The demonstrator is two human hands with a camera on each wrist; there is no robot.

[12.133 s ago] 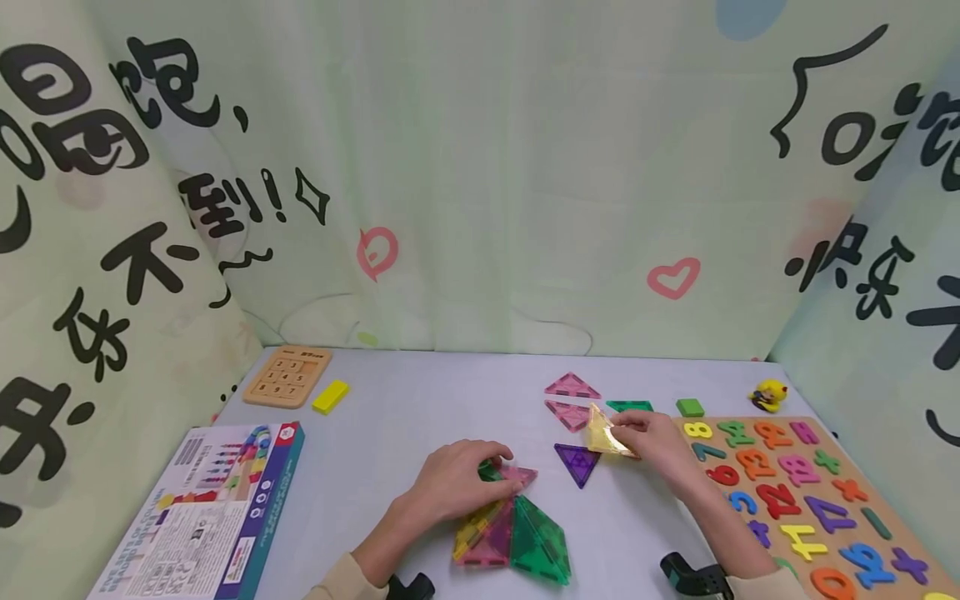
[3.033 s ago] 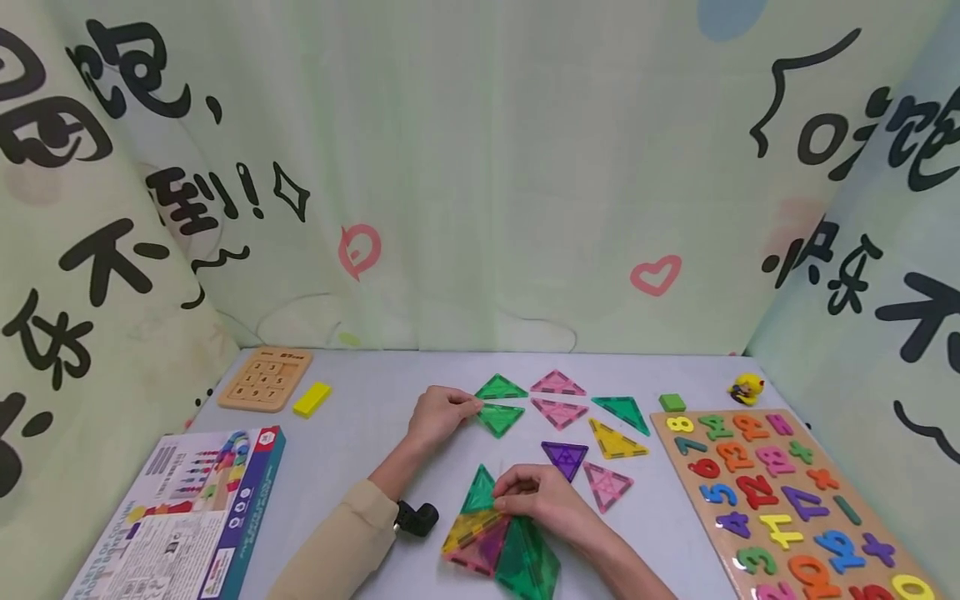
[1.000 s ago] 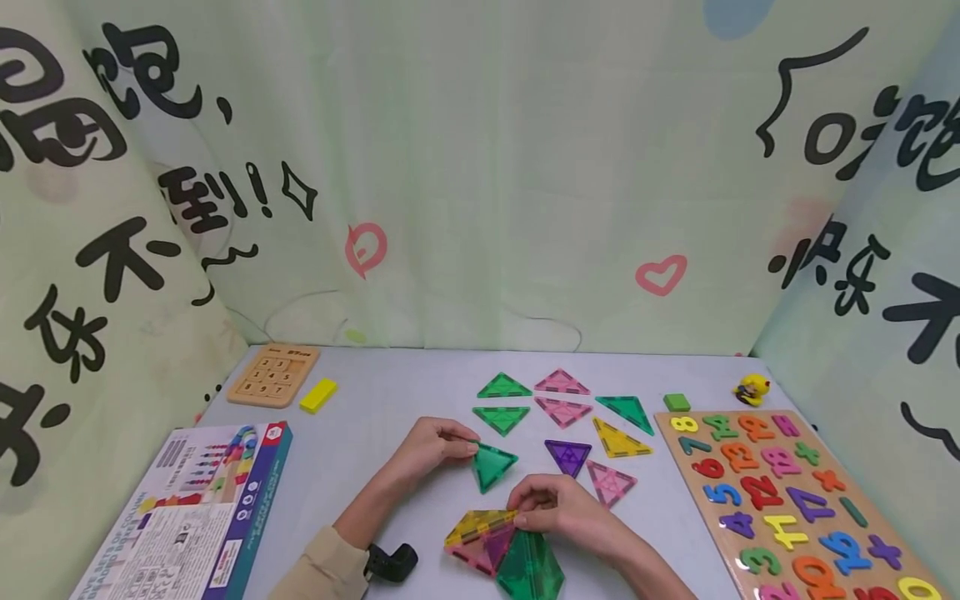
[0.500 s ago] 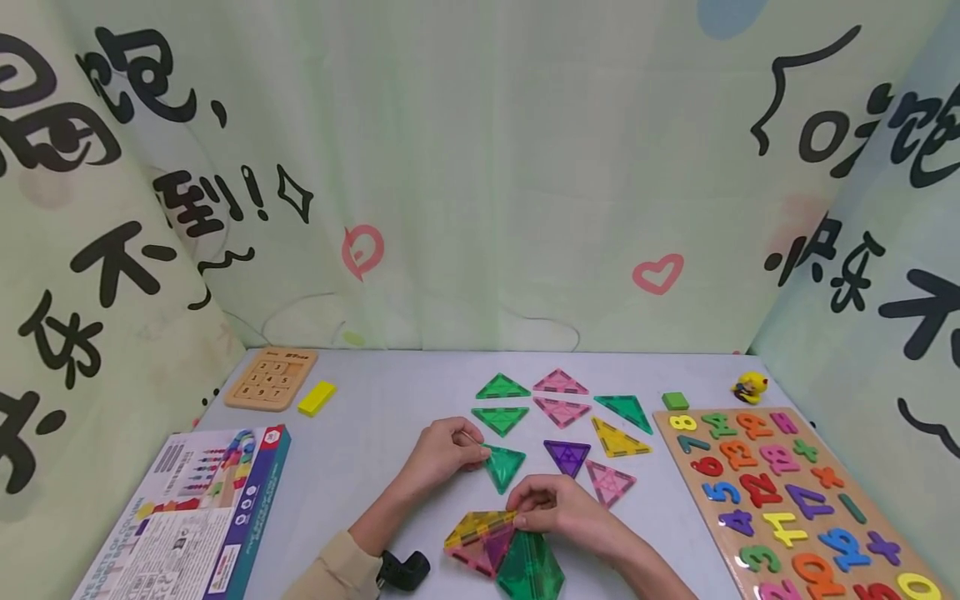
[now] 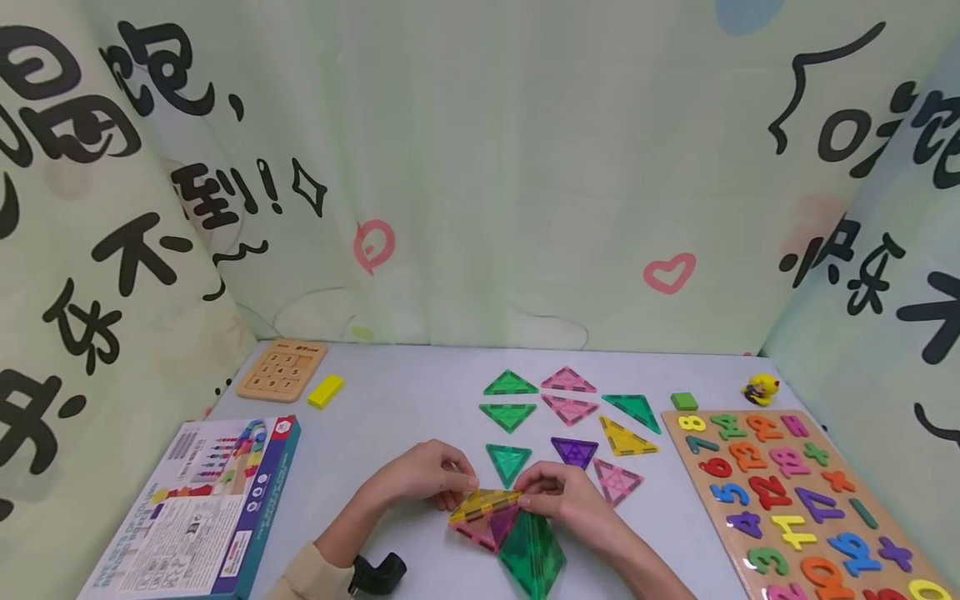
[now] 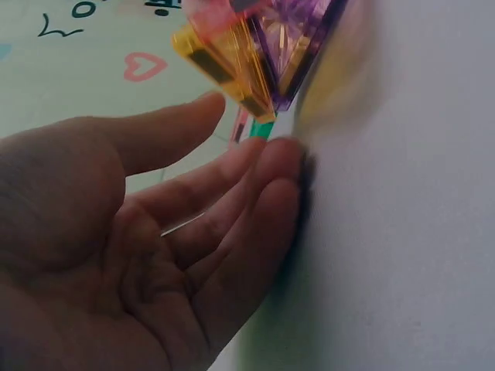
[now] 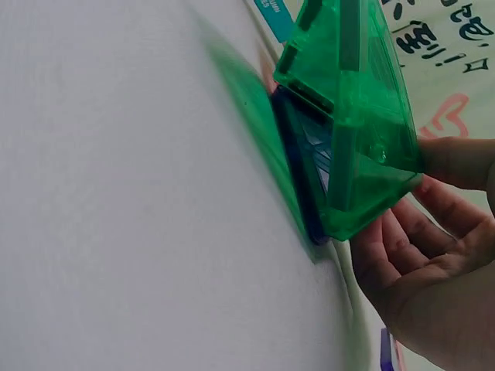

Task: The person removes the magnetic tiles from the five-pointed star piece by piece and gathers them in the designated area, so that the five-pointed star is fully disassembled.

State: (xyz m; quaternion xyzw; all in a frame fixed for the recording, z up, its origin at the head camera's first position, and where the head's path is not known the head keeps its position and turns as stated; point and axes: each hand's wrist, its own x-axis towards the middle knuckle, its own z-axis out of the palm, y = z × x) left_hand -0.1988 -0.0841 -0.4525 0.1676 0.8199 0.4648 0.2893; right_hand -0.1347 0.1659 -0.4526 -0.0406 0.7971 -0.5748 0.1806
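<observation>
Desk (image 5: 405, 400), pale grey, fills the lower half of the head view. Number puzzle board (image 5: 795, 492) at lower right; boxed toy set (image 5: 202, 508) at lower left; small wooden sliding-number board (image 5: 282, 370) with a yellow block (image 5: 327, 390) beside it at the back left.

Loose triangle tiles lie flat right of centre: two green, two pink, a dark green, a yellow, a purple, another pink. A green tile (image 5: 508, 462) now lies alone just above the hands; half a second ago the left hand was pinching it, so it has been put down and let go.

Tile cluster (image 5: 506, 533), yellow, pink and green pieces joined, sits at lower centre, on the desk near the front edge.

Left hand (image 5: 420, 479) has come down to the cluster's left end, fingers meeting the yellow tile's edge; the wrist view shows fingers fairly straight, only touching. Right hand (image 5: 558, 496) stays at the cluster's top right, fingers curled, pinching the yellow tile (image 5: 483, 504).

Judgement: one more piece separated; both hands now work on the cluster.
</observation>
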